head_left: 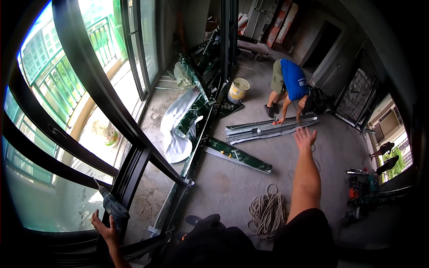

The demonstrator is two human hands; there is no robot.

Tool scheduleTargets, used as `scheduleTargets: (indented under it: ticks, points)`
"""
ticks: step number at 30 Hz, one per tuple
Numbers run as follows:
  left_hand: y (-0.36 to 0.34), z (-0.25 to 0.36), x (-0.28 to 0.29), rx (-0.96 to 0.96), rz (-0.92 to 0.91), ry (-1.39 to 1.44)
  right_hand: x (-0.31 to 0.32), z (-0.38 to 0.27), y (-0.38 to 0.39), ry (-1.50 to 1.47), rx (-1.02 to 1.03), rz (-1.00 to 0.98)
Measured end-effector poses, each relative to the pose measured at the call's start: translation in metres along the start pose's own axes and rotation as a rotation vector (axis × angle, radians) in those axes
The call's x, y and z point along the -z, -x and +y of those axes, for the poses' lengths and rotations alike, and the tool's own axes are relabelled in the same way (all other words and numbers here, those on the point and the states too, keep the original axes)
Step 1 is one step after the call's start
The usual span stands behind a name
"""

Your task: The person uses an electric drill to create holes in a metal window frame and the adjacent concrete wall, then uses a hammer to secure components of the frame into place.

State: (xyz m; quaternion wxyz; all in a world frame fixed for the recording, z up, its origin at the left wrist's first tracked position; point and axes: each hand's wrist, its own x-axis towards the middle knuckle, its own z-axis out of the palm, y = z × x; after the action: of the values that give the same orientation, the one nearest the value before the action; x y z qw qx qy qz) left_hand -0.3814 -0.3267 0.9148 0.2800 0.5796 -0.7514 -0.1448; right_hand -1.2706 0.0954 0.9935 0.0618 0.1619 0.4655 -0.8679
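My left hand [106, 230], fingers apart, is beside a grey-blue power drill [115, 208] at the lower left. The drill's bit points up and left, and its body lies across the dark window frame [134, 167]. Whether that hand touches the drill's grip is hidden. Stretched out ahead, my right hand [305, 138] is open and holds nothing. Beyond it, a person in a blue shirt [292, 80] bends over long metal profiles [268, 128] on the floor, one hand near a small red object [276, 122].
A coiled rope [267, 211] lies on the concrete floor below my right arm. Green-wrapped panels [239, 155] and white sheeting [176, 129] lie along the floor track. A bucket [238, 90] stands farther back. Tools [357, 190] are at the right; a green railing [67, 85] shows outside.
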Motion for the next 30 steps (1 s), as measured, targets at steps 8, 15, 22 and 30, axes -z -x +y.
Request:
scheduleTargets:
  ticks: [8,15,22,30]
  points:
    - [0.006,-0.002,-0.008,-0.017,-0.021,-0.019,0.016,0.006,-0.011,0.027,-0.007,0.019]
    - [0.01,-0.003,-0.01,-0.005,-0.044,-0.017,0.017,0.017,-0.016,0.035,-0.032,0.003]
    - [0.014,0.013,-0.006,0.002,-0.075,-0.038,0.02,0.038,-0.03,0.064,-0.112,-0.024]
    - [0.017,0.02,-0.018,0.019,-0.104,-0.031,0.038,0.035,-0.085,0.125,-0.006,0.1]
